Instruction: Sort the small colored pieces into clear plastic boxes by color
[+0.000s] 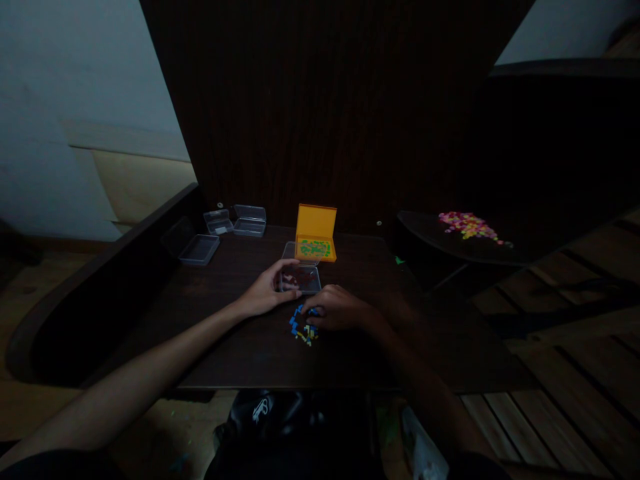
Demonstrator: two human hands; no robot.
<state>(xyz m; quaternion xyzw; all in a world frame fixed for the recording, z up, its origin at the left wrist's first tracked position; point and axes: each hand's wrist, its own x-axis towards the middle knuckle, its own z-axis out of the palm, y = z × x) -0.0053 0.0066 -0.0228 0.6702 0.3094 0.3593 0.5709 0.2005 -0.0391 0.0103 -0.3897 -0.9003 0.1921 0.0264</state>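
My left hand (273, 287) grips the left side of a clear plastic box (311, 280), thumb along its front edge and fingers round its far side. Some small reddish pieces show faintly inside that box, whose lid stands raised at the back. Just in front, my right hand (336, 308) reaches down with curled fingers into a small pile of blue and pale yellow pieces (301, 328) on the table. Its fingertips touch the pile; whether a piece is pinched between them is hidden. Behind the clear box, an orange box (317, 221) stands with its lid up, holding several green pieces.
Three more open clear boxes stand at the back left: a larger one (200, 250), a small one (219, 223) and another (250, 222). Pink and yellow pieces (470, 225) lie heaped on a side ledge (425, 223) at the right. The dark table (240, 370) ends close to my body.
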